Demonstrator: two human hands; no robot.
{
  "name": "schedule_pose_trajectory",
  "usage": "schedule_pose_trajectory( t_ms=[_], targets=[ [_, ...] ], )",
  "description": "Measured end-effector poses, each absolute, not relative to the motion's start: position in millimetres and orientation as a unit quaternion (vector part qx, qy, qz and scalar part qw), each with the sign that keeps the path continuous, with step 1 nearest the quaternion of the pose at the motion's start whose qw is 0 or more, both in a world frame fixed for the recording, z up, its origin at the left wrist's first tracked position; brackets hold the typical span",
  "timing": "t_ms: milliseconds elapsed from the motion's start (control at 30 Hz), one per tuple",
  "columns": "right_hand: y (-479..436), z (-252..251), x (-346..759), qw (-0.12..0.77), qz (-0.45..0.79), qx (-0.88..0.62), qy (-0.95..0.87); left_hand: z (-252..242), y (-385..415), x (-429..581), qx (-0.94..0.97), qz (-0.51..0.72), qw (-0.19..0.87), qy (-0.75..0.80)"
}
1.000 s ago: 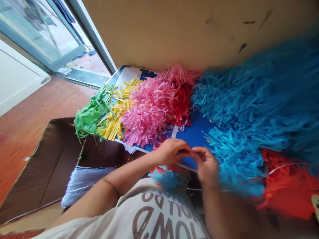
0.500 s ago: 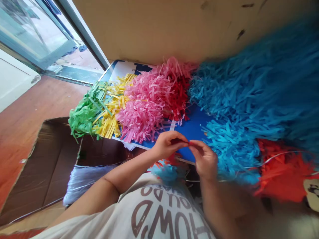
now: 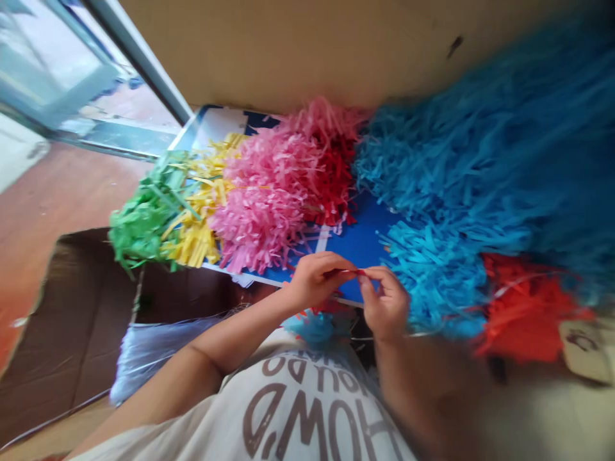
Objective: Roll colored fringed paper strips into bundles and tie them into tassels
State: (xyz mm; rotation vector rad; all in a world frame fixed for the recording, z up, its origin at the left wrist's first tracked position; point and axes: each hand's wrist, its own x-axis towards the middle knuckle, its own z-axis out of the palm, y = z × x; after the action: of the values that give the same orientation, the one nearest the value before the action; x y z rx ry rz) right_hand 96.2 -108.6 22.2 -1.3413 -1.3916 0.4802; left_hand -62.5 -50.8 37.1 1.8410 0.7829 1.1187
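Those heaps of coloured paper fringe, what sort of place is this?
Probably a home craft workspace: pink paper fringe heaped on a blue board, an open cardboard box, and a glass door beside a reddish-brown floor.

Blue board gap between paper fringes

The bare left forearm reaches in from the near left to the left hand, whose fingers curl over toward the right. The right hand rises from a blurred right forearm at the near right, its thumb and fingertips pinched closed, close against the left hand's fingertips.
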Motion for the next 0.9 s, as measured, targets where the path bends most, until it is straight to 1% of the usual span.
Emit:
schedule_pose_trajectory(
  t_ms=[67, 133, 267, 400, 533, 667, 733, 800, 867, 900],
  targets=[
    [-108, 24, 92, 0.558, 0.191, -0.569, -0.574, 35, -52, -61, 0.762, 0.459, 0.347, 0.298],
    [-107, 25, 89, 0.560, 0.171, -0.577, -0.570, 32, -51, -60, 0.775, 0.469, 0.310, 0.287],
    [-107, 27, 90, 0.540, 0.128, -0.597, -0.579, 31, -49, -57, 0.794, 0.468, 0.279, 0.268],
    [-114, 30, 98, 0.535, 0.121, -0.597, -0.586, 33, -51, -51, 0.799, 0.463, 0.270, 0.272],
    [-120, 27, 106, 0.532, 0.119, -0.595, -0.590, 34, -55, -43, 0.797, 0.448, 0.298, 0.275],
    [-126, 20, 107, 0.528, 0.114, -0.590, -0.600, 32, -55, -37, 0.794, 0.381, 0.371, 0.296],
    [-128, 19, 117, 0.498, 0.130, -0.582, -0.630, 34, -53, -38, 0.801, 0.323, 0.404, 0.301],
    [-127, 20, 144, 0.457, 0.140, -0.596, -0.646, 37, -49, -44, 0.810, 0.278, 0.416, 0.306],
    [-124, 20, 191, 0.438, 0.087, -0.668, -0.595, 41, -44, -52, 0.806, 0.276, 0.413, 0.323],
    [-123, 21, 220, 0.435, 0.027, -0.722, -0.537, 43, -40, -56, 0.795, 0.285, 0.420, 0.331]
  ],
)
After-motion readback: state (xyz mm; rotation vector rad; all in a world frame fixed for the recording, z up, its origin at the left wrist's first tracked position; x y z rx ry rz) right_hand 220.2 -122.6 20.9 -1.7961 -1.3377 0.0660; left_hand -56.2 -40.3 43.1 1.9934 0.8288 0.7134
